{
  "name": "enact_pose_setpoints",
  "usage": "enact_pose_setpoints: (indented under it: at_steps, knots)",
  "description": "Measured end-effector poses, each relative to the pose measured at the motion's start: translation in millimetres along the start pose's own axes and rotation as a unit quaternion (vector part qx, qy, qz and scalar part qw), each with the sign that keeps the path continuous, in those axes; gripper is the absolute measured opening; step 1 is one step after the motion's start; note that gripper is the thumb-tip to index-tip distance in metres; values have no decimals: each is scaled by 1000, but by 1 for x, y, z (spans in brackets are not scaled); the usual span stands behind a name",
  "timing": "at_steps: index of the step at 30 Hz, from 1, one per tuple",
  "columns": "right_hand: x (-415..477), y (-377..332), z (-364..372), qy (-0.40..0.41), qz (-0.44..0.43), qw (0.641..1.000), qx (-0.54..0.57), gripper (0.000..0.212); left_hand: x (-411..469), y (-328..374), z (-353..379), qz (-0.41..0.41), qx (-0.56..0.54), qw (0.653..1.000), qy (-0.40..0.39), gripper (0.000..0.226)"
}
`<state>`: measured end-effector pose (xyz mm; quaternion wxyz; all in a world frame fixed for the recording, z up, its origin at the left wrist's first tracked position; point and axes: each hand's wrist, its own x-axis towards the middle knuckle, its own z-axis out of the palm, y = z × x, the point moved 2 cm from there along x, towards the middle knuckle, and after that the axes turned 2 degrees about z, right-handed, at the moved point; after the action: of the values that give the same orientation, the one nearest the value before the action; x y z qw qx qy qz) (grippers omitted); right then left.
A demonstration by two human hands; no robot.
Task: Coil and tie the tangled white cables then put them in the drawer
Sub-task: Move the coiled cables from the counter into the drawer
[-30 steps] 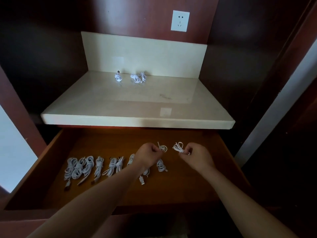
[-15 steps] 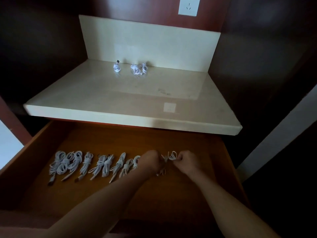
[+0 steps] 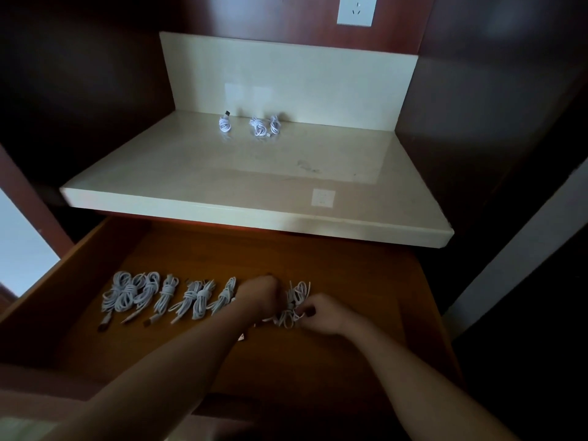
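In the drawer (image 3: 350, 265), the right hand (image 3: 321, 313) pinched a white cable coil (image 3: 296, 305) at the end of a row of tied coils (image 3: 165, 297); the left hand (image 3: 259, 292) curled against it, its grip hidden. Three more coils (image 3: 257, 127) lay on the counter (image 3: 222, 186) below a wall socket (image 3: 354, 9)

Single head-worn wide-angle view, looking forward and steeply down from close above the open wooden drawer (image 3: 350, 265), which fills the lower half of the frame, with the stone counter (image 3: 254, 173) beyond it in the middle distance and the wall socket (image 3: 354, 9) cut by the top edge.
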<state>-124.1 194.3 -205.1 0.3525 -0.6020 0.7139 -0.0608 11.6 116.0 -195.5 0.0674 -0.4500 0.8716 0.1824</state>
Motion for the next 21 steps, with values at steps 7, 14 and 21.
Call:
enact_pose_setpoints:
  at_steps: [7,14,21]
  knots:
    - [-19,-22,-21,69,-13,981,-181,26,-9,-3,-18,21,-9,1000,5,16]
    - [-47,-83,-71,271,-124,944,-141,18,-46,-10,-98,87,-32,981,171,19]
    - [-9,-144,-124,371,-170,911,-65,18,-33,-60,-188,66,-100,953,277,8]
